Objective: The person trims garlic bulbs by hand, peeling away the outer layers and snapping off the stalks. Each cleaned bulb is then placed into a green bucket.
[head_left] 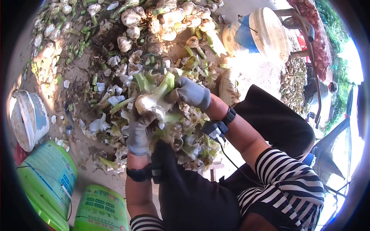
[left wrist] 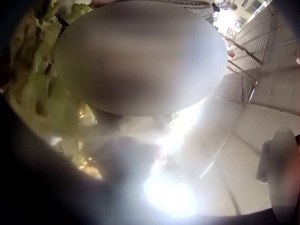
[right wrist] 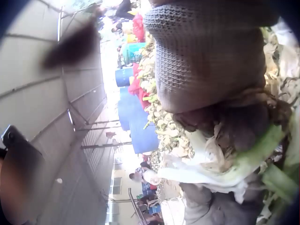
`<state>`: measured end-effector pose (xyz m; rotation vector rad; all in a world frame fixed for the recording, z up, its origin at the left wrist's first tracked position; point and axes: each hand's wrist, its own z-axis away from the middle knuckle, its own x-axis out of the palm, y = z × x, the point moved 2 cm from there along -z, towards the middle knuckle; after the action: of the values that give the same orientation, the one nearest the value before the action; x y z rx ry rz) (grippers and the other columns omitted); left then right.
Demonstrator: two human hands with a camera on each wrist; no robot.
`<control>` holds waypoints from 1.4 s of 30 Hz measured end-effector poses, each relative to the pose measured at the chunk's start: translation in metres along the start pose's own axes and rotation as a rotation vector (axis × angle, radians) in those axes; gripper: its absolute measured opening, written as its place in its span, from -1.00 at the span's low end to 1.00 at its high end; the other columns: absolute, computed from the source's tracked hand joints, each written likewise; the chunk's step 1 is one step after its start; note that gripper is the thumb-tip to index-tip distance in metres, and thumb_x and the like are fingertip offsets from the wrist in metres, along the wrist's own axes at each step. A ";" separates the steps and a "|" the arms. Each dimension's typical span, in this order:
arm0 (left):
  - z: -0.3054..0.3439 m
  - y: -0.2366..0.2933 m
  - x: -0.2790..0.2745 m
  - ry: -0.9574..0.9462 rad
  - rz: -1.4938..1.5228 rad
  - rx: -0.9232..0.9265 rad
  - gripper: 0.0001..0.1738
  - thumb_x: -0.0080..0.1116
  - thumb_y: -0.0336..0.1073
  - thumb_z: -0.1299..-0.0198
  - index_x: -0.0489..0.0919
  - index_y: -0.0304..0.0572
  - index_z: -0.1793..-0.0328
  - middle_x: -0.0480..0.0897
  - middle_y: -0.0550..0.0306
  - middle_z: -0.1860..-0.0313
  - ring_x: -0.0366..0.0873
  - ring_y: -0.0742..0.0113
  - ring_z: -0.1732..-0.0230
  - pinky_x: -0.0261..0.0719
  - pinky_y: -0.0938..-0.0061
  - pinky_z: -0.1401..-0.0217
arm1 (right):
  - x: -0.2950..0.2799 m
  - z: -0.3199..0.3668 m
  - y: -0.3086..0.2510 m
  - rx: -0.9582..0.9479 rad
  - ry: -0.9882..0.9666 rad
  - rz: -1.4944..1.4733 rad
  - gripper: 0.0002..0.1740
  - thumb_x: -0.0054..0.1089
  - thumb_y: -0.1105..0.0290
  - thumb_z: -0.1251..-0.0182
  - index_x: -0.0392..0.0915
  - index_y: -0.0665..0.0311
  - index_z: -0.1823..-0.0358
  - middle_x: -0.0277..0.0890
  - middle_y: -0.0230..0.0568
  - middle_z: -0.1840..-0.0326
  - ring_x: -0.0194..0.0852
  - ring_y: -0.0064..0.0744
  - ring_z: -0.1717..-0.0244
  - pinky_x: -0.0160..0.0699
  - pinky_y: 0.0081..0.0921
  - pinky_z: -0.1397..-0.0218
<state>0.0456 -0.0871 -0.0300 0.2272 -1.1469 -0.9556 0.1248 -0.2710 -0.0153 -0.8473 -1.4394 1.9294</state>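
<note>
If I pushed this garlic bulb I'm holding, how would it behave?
The garlic bulb looks rounded enough to roll, but its thick stalk would probably make it swing and stop. The loose, papery skin may tear or flake off.

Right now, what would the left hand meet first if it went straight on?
The left hand would likely meet the garlic bulb right at its fingers, though depth there is unclear.

Two green printed tubs (head_left: 101,210), a blue-and-white bucket (head_left: 29,120) just above them, another pail (head_left: 269,34) near a metal frame (head_left: 319,82)
</note>
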 end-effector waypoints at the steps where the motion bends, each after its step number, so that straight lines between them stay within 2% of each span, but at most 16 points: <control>1: -0.001 -0.004 -0.004 -0.002 0.081 0.072 -0.42 0.09 -0.18 -0.18 0.24 -0.23 -0.28 0.50 0.04 -0.03 0.51 0.24 0.00 0.52 0.46 0.02 | -0.002 -0.001 0.001 0.217 -0.022 -0.183 -0.86 0.18 0.49 0.01 0.59 0.39 0.40 0.55 -0.27 0.59 0.45 -0.62 0.54 0.46 -0.63 0.46; 2: -0.003 -0.007 -0.013 -0.001 0.081 0.074 -0.42 0.09 -0.18 -0.18 0.24 -0.23 -0.28 0.50 0.04 -0.03 0.51 0.24 0.00 0.52 0.46 0.02 | -0.007 0.001 0.006 0.209 -0.072 -0.176 -0.90 0.17 0.53 0.01 0.60 0.35 0.42 0.56 -0.28 0.54 0.49 -0.51 0.51 0.49 -0.56 0.40; 5: -0.005 0.012 -0.022 0.245 -1.230 0.348 -0.53 0.10 -0.44 -0.06 0.43 -0.16 -0.17 0.50 -0.03 -0.09 0.51 0.05 -0.03 0.48 0.35 -0.06 | -0.014 0.007 0.013 -0.579 -0.083 0.340 -0.88 0.11 0.58 -0.02 0.60 0.22 0.43 0.56 -0.24 0.44 0.52 -0.23 0.36 0.50 -0.41 0.24; 8: 0.003 0.036 0.000 0.401 -1.447 0.694 -0.47 -0.03 -0.60 0.00 0.44 -0.10 -0.18 0.46 -0.07 -0.13 0.46 -0.01 -0.08 0.49 0.34 -0.06 | -0.013 0.015 0.024 -0.633 0.002 0.435 -0.88 0.11 0.58 -0.02 0.59 0.21 0.44 0.56 -0.27 0.45 0.52 -0.27 0.39 0.50 -0.42 0.25; 10: 0.006 0.038 0.002 0.396 -1.431 0.726 -0.47 -0.12 -0.65 -0.02 0.46 -0.09 -0.15 0.49 -0.05 -0.06 0.46 0.12 -0.08 0.55 0.36 0.03 | -0.010 0.017 0.012 -0.555 0.039 0.527 -0.86 0.07 0.61 -0.05 0.57 0.20 0.47 0.56 -0.28 0.45 0.51 -0.24 0.40 0.50 -0.40 0.24; 12: 0.007 0.027 0.007 0.266 -0.540 0.294 -0.53 -0.06 -0.64 -0.04 0.47 -0.09 -0.11 0.53 -0.02 0.10 0.47 0.31 0.00 0.55 0.42 0.08 | 0.002 0.006 0.009 -0.432 -0.032 0.459 -0.90 0.10 0.58 -0.04 0.58 0.25 0.44 0.55 -0.29 0.47 0.52 -0.34 0.46 0.51 -0.45 0.31; 13: 0.000 0.019 0.015 0.196 -0.630 0.370 -0.66 0.02 -0.51 -0.12 0.47 -0.12 -0.06 0.53 0.07 0.25 0.51 0.45 0.18 0.56 0.46 0.15 | 0.012 0.003 0.011 -0.269 -0.030 0.188 -0.90 0.17 0.50 -0.02 0.58 0.31 0.40 0.53 -0.29 0.49 0.50 -0.47 0.50 0.49 -0.52 0.42; 16: -0.007 0.018 -0.004 0.121 -0.235 0.277 -0.74 0.02 -0.32 -0.20 0.45 -0.19 -0.02 0.55 0.09 0.26 0.53 0.41 0.24 0.58 0.44 0.21 | 0.025 0.001 0.003 0.161 -0.140 -0.205 -0.79 0.21 0.39 -0.10 0.57 0.34 0.25 0.55 -0.23 0.28 0.47 -0.49 0.25 0.45 -0.52 0.13; 18: -0.009 0.025 -0.015 0.195 0.257 0.115 -0.63 -0.06 -0.11 -0.26 0.44 -0.28 0.01 0.56 0.05 0.20 0.53 0.28 0.13 0.55 0.40 0.07 | 0.030 0.011 0.019 -0.284 -0.037 -0.254 -0.77 0.22 0.37 -0.08 0.58 0.37 0.28 0.57 -0.29 0.31 0.46 -0.56 0.33 0.47 -0.54 0.22; 19: -0.008 0.028 -0.023 0.205 0.292 0.128 -0.65 -0.07 -0.12 -0.27 0.45 -0.25 0.03 0.56 0.04 0.19 0.54 0.24 0.12 0.55 0.37 0.07 | 0.025 0.014 0.004 -0.011 -0.138 -0.436 -0.74 0.21 0.35 -0.11 0.56 0.37 0.22 0.55 -0.26 0.24 0.45 -0.46 0.20 0.43 -0.48 0.07; 24: -0.013 0.019 -0.051 0.394 0.441 0.281 -0.63 -0.14 -0.09 -0.30 0.48 -0.24 0.05 0.56 -0.06 0.09 0.55 0.12 0.08 0.56 0.24 -0.03 | 0.009 0.025 0.007 -0.239 -0.351 -0.541 -0.42 0.15 -0.10 -0.14 0.47 0.35 0.13 0.55 -0.15 0.27 0.51 -0.28 0.30 0.47 -0.41 0.18; 26: -0.008 0.032 -0.071 0.368 0.473 0.291 -0.71 -0.09 -0.17 -0.28 0.48 -0.20 0.06 0.57 -0.05 0.07 0.53 0.12 0.00 0.52 0.26 -0.11 | 0.000 0.029 0.006 -0.237 -0.354 -0.437 -0.47 0.20 0.02 -0.13 0.46 0.35 0.07 0.55 -0.17 0.25 0.51 -0.29 0.33 0.49 -0.42 0.21; 28: -0.005 0.038 -0.055 0.203 0.238 0.361 -0.71 -0.09 -0.22 -0.28 0.46 -0.24 0.01 0.57 -0.03 0.06 0.53 0.23 -0.03 0.48 0.32 -0.15 | 0.008 0.017 -0.029 0.230 -0.279 -0.204 -0.49 0.23 0.15 -0.09 0.44 0.36 0.02 0.55 -0.13 0.25 0.53 -0.33 0.31 0.50 -0.44 0.19; 30: 0.000 0.028 -0.060 0.327 -0.035 0.425 -0.63 0.02 -0.23 -0.21 0.39 -0.28 -0.07 0.51 0.01 0.00 0.49 0.24 0.00 0.46 0.37 -0.10 | 0.018 0.004 -0.025 0.104 -0.181 0.386 -0.58 0.17 0.29 -0.02 0.48 0.30 0.06 0.54 -0.08 0.29 0.54 -0.17 0.33 0.50 -0.37 0.23; 38: 0.011 0.032 -0.033 0.181 -0.090 0.259 -0.60 0.07 -0.28 -0.12 0.36 -0.28 -0.07 0.49 0.05 0.03 0.48 0.30 0.02 0.44 0.45 -0.10 | 0.040 -0.032 -0.042 0.057 -0.226 0.572 -0.65 0.22 0.10 0.04 0.57 0.18 0.29 0.50 0.00 0.51 0.45 0.07 0.45 0.46 -0.26 0.36; 42: 0.007 0.034 -0.024 0.112 0.260 0.311 -0.62 0.14 -0.27 -0.11 0.42 -0.30 -0.02 0.50 -0.05 0.00 0.52 0.17 0.02 0.52 0.34 -0.04 | 0.039 -0.024 0.018 -0.030 -0.314 -0.034 -0.66 0.26 0.27 -0.10 0.54 0.34 0.16 0.57 -0.20 0.44 0.50 -0.47 0.45 0.47 -0.52 0.32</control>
<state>0.0556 -0.0472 -0.0230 0.3677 -1.1849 -0.5277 0.1168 -0.2315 -0.0439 -0.5445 -1.6530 2.0885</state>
